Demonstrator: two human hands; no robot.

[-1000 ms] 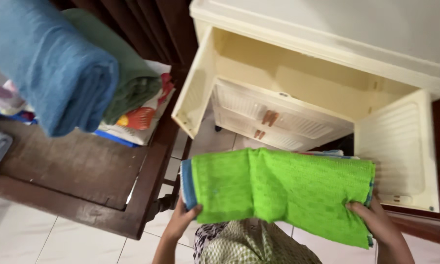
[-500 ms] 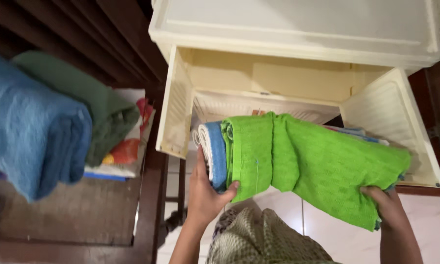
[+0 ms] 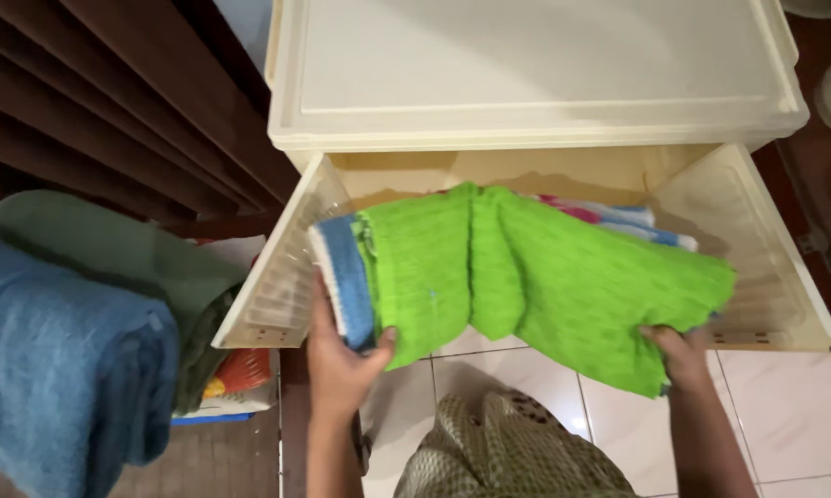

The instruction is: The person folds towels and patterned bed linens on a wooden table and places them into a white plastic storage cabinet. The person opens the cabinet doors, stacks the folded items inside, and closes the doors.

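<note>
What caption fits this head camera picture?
Both hands, left hand and right hand, hold a green towel stack over an open cream drawer.

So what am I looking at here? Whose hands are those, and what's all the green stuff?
The camera sits on a person's head and looks down, so you see that person's own arms. The left hand and the right hand together hold a stack of folded cloths: a bright green one on top, blue and white ones underneath. They hold it over an open drawer of a cream plastic cabinet. Off to the left lie a rolled blue towel and a dark green towel. The floor is pale tile.
</note>
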